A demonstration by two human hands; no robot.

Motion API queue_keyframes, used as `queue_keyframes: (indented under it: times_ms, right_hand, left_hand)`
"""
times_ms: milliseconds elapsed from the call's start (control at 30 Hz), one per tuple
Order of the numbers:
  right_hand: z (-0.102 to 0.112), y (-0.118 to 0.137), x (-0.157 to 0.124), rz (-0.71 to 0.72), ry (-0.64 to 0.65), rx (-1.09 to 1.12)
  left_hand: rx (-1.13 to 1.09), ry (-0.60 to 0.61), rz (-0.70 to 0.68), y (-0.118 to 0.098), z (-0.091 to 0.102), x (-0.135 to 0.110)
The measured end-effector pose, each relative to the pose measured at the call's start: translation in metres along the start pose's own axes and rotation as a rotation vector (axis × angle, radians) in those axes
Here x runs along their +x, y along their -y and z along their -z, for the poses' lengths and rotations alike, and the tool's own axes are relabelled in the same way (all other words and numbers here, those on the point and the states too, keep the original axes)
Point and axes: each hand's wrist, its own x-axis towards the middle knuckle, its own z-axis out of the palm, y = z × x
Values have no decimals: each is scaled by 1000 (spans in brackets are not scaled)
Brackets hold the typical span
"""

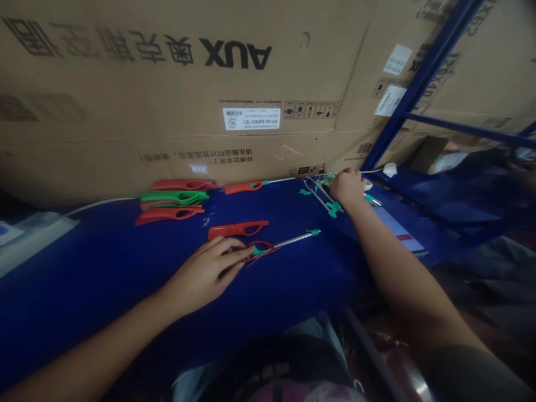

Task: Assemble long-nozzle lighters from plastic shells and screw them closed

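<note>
Just below the frame's centre, the person's left hand (pixel 218 265), fingers mostly closed, grasps a red lighter handle (pixel 263 243) with a metal tube (pixel 293 240). Right of centre, the right hand (pixel 348 187) curls over green-fitted lighter tubes (pixel 332 209); its grip cannot be told. The AUX carton (pixel 167 111) above hides its contents.

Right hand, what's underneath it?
Around the right hand, metal rods with green ends show on the blue table to its left, and a green-and-metal piece to its right. Anything directly beneath is covered, so I can't tell.
</note>
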Motion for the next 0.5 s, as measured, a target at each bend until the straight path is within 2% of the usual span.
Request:
queue_keyframes:
  times_ms: [133, 300, 333, 400, 467, 500]
  right_hand:
    - [11, 23, -12, 109, 10, 189]
    - [9, 69, -57, 372, 185, 500]
    - [8, 77, -69, 431, 223, 567]
    - [10, 89, -93, 550, 344, 843]
    - [14, 97, -114, 621, 508, 966]
    - [16, 99, -122, 650, 551, 997]
  left_hand:
    - [-24, -30, 34, -1, -3, 1]
    - [-102, -127, 142, -5, -5, 2]
    - [-133, -153, 175, -7, -5, 2]
    - [-213, -210, 233, -10, -4, 4]
    - [-327, -266, 278, -13, -3, 6]
    - [-396, -291, 307, -15, -3, 7]
